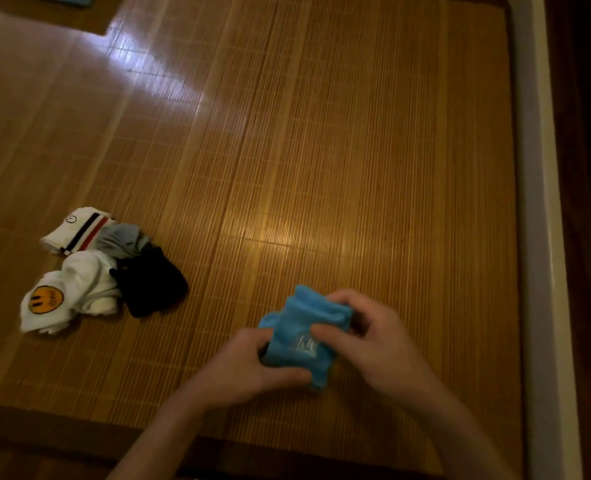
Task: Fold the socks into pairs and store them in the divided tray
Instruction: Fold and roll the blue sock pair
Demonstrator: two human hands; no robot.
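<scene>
Both hands (321, 351) grip blue socks (297, 337); folded.

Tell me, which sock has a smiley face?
The white sock at the pile's near-left end, alone bearing a yellow smiley; the striped sock, grey sock and black sock lack one.

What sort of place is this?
Probably a bedroom at home: a bamboo mat laid as if over a bed, a dark wooden frame along its right edge, and socks piled on it near the blue sock being folded.
</scene>
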